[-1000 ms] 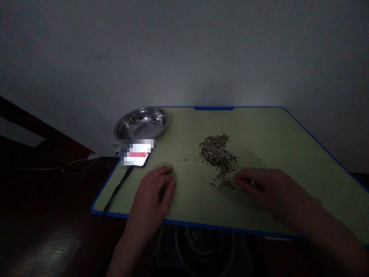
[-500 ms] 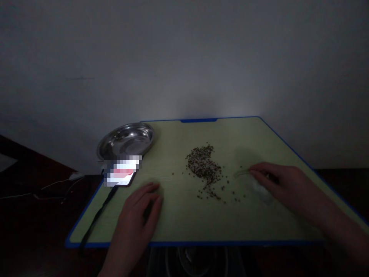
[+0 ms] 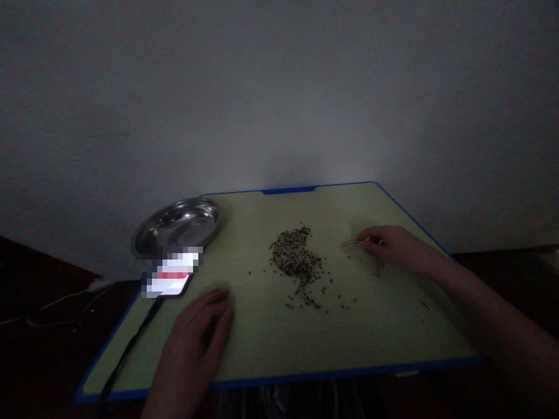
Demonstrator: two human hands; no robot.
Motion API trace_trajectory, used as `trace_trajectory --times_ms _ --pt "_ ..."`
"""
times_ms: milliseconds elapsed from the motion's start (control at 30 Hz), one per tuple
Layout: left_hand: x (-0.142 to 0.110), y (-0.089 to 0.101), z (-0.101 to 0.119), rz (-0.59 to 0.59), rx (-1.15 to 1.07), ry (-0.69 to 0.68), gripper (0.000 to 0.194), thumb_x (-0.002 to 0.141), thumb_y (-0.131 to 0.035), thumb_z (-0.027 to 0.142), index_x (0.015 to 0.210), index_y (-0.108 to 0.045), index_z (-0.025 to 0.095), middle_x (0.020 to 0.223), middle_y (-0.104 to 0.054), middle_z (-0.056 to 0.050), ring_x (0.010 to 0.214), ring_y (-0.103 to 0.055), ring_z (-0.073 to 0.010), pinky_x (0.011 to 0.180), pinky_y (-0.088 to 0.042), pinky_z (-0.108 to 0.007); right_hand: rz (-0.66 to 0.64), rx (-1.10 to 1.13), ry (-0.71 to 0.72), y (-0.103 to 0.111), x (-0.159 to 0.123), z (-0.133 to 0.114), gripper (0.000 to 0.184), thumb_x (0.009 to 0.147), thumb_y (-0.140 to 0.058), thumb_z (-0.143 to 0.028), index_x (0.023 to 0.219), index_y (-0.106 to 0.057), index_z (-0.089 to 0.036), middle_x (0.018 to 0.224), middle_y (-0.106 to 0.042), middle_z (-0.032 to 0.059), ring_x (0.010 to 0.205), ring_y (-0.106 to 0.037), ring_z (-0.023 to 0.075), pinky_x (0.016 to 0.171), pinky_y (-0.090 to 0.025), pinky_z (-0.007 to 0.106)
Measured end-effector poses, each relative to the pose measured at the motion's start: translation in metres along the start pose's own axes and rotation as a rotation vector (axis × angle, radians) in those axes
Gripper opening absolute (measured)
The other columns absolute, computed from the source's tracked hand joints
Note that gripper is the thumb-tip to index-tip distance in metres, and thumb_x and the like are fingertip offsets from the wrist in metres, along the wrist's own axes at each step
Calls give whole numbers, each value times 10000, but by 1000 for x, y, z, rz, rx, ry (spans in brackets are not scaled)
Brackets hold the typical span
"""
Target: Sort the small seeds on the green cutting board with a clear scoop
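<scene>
My right hand [image 3: 379, 244] is over the right part of the light green tabletop [image 3: 262, 343], its thumb and fingers pinched on a clear, see-through piece with a curved rim [image 3: 349, 247]. The dim light hides exactly what that piece is. To its left lies a loose heap of small dark and pale grains [image 3: 294, 256], with stray grains scattered toward the near side. My left hand [image 3: 196, 337] rests on the near left of the table, fingers loosely bent, thumb apart, holding nothing.
A steel basin [image 3: 179, 227] stands at the far left corner. In front of it lies a lit phone [image 3: 172, 279], its screen blurred, with a dark strap [image 3: 131, 343] trailing over the near edge. A blue rim [image 3: 288, 190] borders the table, and a wall is behind it.
My right hand moved from the near edge of the grains to the right and away from me, bringing the clear piece into sight. The left hand kept its place while the view shifted.
</scene>
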State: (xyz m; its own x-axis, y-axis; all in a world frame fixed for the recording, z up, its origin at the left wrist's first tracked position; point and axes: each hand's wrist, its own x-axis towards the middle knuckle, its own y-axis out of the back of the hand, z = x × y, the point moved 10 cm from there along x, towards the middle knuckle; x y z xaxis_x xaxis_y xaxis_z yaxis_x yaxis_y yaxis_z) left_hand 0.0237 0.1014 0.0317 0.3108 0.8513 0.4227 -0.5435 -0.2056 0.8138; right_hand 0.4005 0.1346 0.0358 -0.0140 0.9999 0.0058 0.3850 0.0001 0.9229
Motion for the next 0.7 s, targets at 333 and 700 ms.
trace_trajectory --times_ms 333,700 --pt "-3 -15 1 -44 261 -64 476 957 -422 498 1265 -601 181 1441 -540 -158 1319 -513 -354 1032 -458 -606 -77 120 64 -14 7 -22 219 894 -534 -255 962 -730 -184 846 -747 80 707 -664 192 653 -480 306" --pt "-6 -23 22 -76 564 -253 593 981 -337 508 1419 -458 127 1454 -508 -227 1319 -507 -390 949 -532 -581 14 196 50 -3 5 6 299 885 -473 -403 928 -703 -216 783 -715 49 654 -623 197 603 -457 326"
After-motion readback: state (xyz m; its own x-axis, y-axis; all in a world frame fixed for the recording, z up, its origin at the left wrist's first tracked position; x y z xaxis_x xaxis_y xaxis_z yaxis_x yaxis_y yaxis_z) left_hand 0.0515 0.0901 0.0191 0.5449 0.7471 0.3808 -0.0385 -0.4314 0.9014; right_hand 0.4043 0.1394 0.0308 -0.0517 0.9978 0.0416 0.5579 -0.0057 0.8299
